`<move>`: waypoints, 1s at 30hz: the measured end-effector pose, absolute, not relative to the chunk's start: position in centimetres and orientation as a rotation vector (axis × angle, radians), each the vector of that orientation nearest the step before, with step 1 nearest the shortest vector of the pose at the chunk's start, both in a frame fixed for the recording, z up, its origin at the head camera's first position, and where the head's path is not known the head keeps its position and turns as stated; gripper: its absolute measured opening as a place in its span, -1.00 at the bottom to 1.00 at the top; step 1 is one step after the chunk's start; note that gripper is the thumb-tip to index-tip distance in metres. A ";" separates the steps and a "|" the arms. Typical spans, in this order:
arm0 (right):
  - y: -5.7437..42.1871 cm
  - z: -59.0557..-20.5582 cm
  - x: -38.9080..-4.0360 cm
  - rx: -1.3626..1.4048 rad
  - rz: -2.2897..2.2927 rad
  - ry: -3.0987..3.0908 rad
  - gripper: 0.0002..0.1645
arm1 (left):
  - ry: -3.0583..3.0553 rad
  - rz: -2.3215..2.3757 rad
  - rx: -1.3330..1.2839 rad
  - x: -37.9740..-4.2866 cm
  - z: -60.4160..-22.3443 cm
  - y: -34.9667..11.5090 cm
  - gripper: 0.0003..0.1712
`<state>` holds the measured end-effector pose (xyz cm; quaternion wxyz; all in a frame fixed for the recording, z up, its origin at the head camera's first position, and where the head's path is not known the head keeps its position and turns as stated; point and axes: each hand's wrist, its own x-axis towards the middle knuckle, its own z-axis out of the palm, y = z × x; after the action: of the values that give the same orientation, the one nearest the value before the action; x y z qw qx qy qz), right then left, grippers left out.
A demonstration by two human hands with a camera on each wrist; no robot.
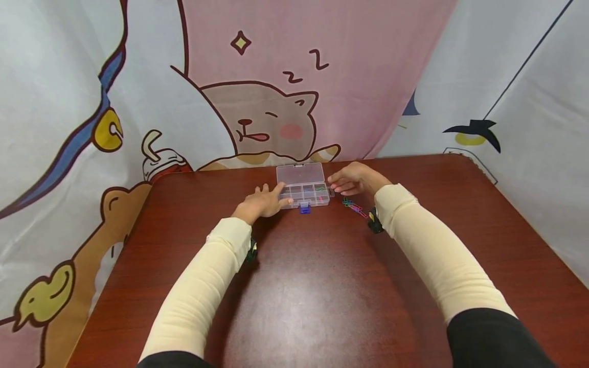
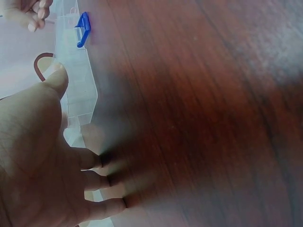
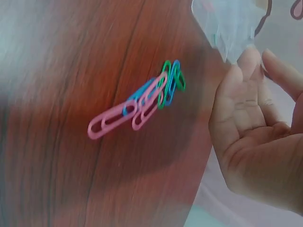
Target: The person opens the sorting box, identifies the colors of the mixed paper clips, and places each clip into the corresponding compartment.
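A clear plastic compartment box (image 1: 294, 204) lies on the table, its lid (image 1: 300, 175) swung up at the back and a blue latch (image 1: 304, 208) at the front. A few compartments hold small green, pink and blue pieces. At the box's left end my left hand (image 1: 262, 202) spreads its fingers, the thumb (image 2: 58, 80) against the box. Beside the right end, my right hand (image 1: 352, 179) has loosely bent fingers, fingertips close to the box, and nothing shows in its grasp. Just in front of that hand lies a small pile of pink, blue and green paper clips (image 3: 154, 94).
The reddish-brown wooden table (image 1: 294, 296) stretches toward me. Right behind its far edge hangs a cartoon-printed cloth (image 1: 368, 66), which also runs along both sides. A dark device (image 1: 375, 221) is strapped under the right wrist.
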<state>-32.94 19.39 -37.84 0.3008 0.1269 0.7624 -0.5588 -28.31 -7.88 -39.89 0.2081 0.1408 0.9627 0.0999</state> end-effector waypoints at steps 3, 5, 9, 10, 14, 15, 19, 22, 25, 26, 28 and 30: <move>20.4 -38.0 -32.8 0.348 -1.460 2.045 -0.49 | 2.680 0.283 0.389 -28.2 -39.9 -7.9 -0.15; 21.0 -38.1 -32.8 0.354 -1.443 2.050 -0.48 | 2.679 0.278 0.394 -28.3 -39.9 -8.0 -0.14; 21.8 -38.4 -32.7 0.380 -1.398 2.064 -0.49 | 2.684 0.266 0.391 -28.4 -40.0 -8.0 -0.15; 22.0 -38.5 -32.6 0.376 -1.376 2.071 -0.49 | 2.685 0.264 0.390 -28.4 -40.0 -8.1 -0.15; 22.4 -38.7 -32.4 0.383 -1.296 2.087 -0.57 | 2.688 0.266 0.385 -28.3 -40.0 -8.0 -0.16; 22.4 -38.7 -32.4 0.381 -1.279 2.090 -0.61 | 2.686 0.260 0.389 -28.3 -40.1 -8.0 -0.15; 22.6 -38.9 -32.2 0.373 -1.230 2.120 -0.70 | 2.692 0.236 0.398 -28.4 -40.1 -8.0 -0.15; 22.5 -39.0 -31.9 0.348 -1.161 2.181 -0.73 | 2.697 0.227 0.401 -28.4 -40.2 -7.9 -0.16; 22.4 -39.1 -31.6 0.320 -1.063 2.256 -0.73 | 2.705 0.226 0.399 -28.4 -40.1 -7.8 -0.16; 22.3 -39.2 -31.6 0.307 -1.034 2.279 -0.73 | 2.707 0.226 0.399 -28.3 -40.1 -7.8 -0.16; 22.1 -39.3 -31.5 0.292 -0.979 2.327 -0.72 | 2.708 0.229 0.400 -28.3 -40.0 -7.8 -0.16; 21.9 -39.3 -31.5 0.274 -0.942 2.370 -0.73 | 2.708 0.234 0.399 -28.3 -39.9 -7.8 -0.17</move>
<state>-31.46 21.90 -39.30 0.2844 0.1023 0.8858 -0.3522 -28.29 -7.80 -39.95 0.1959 0.1423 0.9666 0.0836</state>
